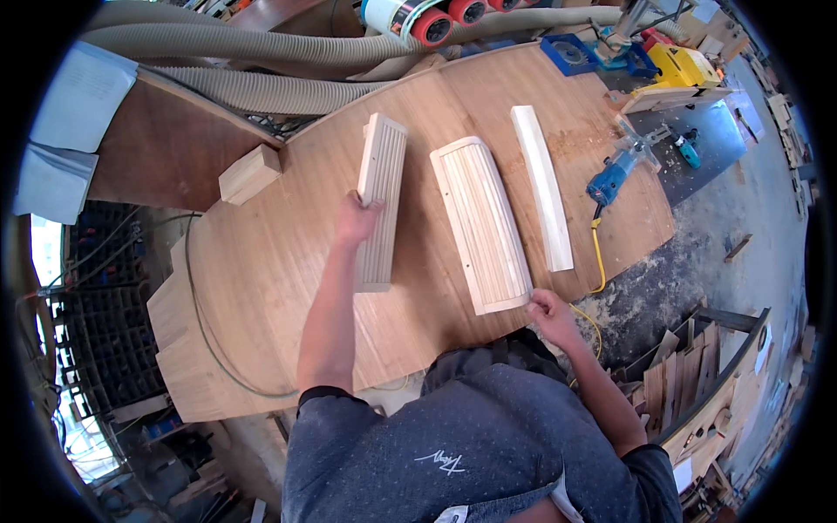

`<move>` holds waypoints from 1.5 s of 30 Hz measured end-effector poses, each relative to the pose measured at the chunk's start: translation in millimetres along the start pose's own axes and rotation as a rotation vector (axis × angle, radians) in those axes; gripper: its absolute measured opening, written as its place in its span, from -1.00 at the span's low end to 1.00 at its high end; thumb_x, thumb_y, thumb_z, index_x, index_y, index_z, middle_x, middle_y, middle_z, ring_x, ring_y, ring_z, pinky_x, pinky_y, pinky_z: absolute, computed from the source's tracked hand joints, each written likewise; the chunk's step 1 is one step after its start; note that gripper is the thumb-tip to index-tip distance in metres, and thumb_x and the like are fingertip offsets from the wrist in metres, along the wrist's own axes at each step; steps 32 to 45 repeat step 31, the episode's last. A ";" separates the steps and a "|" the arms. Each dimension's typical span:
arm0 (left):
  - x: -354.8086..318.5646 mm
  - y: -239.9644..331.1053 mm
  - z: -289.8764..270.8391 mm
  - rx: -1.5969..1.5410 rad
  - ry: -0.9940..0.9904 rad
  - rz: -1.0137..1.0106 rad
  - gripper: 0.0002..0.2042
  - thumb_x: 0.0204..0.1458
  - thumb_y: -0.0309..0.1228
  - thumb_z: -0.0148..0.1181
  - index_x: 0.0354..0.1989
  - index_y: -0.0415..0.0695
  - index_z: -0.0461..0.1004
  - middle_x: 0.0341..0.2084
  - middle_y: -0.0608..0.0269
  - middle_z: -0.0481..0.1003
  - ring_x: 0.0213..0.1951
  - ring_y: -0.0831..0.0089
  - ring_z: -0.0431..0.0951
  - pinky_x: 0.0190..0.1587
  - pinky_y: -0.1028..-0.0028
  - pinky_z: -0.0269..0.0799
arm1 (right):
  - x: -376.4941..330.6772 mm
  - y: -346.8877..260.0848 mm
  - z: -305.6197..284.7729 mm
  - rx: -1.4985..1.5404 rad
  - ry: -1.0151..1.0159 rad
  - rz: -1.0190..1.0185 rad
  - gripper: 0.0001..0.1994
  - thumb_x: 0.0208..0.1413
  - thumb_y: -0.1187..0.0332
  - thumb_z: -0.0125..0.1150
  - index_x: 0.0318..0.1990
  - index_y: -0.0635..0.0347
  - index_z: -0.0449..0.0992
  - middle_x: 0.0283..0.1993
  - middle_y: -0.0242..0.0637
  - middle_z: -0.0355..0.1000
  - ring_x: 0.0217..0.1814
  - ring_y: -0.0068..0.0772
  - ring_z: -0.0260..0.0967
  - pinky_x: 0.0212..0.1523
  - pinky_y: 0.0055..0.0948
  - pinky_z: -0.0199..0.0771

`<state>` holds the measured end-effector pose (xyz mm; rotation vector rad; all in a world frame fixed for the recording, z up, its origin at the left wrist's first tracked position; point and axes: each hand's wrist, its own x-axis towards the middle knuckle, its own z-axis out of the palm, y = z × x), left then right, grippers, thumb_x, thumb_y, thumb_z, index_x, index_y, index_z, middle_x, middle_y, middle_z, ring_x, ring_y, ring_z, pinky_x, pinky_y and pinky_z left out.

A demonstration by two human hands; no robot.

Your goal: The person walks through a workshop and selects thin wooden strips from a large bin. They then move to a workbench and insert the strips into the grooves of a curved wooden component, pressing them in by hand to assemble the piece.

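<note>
My left hand (357,220) is closed around the left edge of a narrow grooved wooden panel (384,179), which stands at a slant on the wooden bench. To its right lies a wider slatted wooden panel (482,227) with rounded corners, its ridges running lengthwise and small dark holes along its left edge. My right hand (553,319) is at that panel's near right corner, fingers curled and fingertips against the corner. Further right, a pale, slightly curved wooden strip (542,187) lies apart from both hands.
A blue corded power tool (615,174) with a yellow cable rests on the wooden bench (270,279) at right. A wooden block (250,174) sits at the left edge. Ribbed hoses (253,87) run behind. Wood offcuts (671,375) fill a rack at lower right.
</note>
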<state>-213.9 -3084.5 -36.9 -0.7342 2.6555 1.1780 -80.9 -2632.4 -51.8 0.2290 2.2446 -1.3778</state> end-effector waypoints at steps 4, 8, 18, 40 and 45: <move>-33.8 -7.9 -32.5 -0.712 -0.267 -0.048 -0.57 0.12 -0.31 0.31 0.06 -0.33 0.41 -0.19 0.11 0.61 -0.23 0.40 0.63 -0.19 0.40 0.58 | 4.5 16.4 -8.3 -0.018 0.042 0.000 -0.71 0.17 0.38 0.21 0.02 0.28 0.49 -0.16 -0.20 0.56 -0.11 -0.42 0.51 -0.06 -0.43 0.49; -65.7 -12.2 -37.1 -0.932 -0.278 -0.008 -0.52 0.10 -0.31 0.34 0.11 -0.34 0.40 -0.12 0.12 0.59 -0.16 0.44 0.61 -0.05 0.42 0.53 | 9.6 14.4 -14.4 -0.014 0.051 -0.019 -0.73 0.17 0.37 0.22 -0.01 0.28 0.50 -0.20 -0.25 0.54 -0.15 -0.50 0.48 -0.10 -0.46 0.48; -85.1 -10.8 -37.0 -1.191 -0.313 0.008 -0.26 -0.10 -0.12 0.50 0.17 -0.36 0.36 -0.03 0.09 0.56 -0.04 0.38 0.57 0.07 0.40 0.47 | 36.5 4.4 -24.6 -0.056 0.059 0.002 -0.72 0.19 0.37 0.24 0.02 0.28 0.52 -0.17 -0.31 0.54 -0.13 -0.53 0.46 -0.08 -0.49 0.46; -83.7 -18.9 -19.4 -1.399 -0.279 -0.010 -0.03 -0.21 -0.04 0.57 0.29 -0.38 0.19 0.11 0.07 0.47 0.09 0.28 0.51 0.15 0.37 0.44 | 38.6 -25.0 -23.2 -0.196 0.029 0.027 -0.70 0.17 0.33 0.26 0.02 0.26 0.53 -0.15 -0.27 0.56 -0.12 -0.45 0.49 -0.05 -0.44 0.47; -83.7 -18.9 -19.4 -1.399 -0.279 -0.010 -0.03 -0.21 -0.04 0.57 0.29 -0.38 0.19 0.11 0.07 0.47 0.09 0.28 0.51 0.15 0.37 0.44 | 38.6 -25.0 -23.2 -0.196 0.029 0.027 -0.70 0.17 0.33 0.26 0.02 0.26 0.53 -0.15 -0.27 0.56 -0.12 -0.45 0.49 -0.05 -0.44 0.47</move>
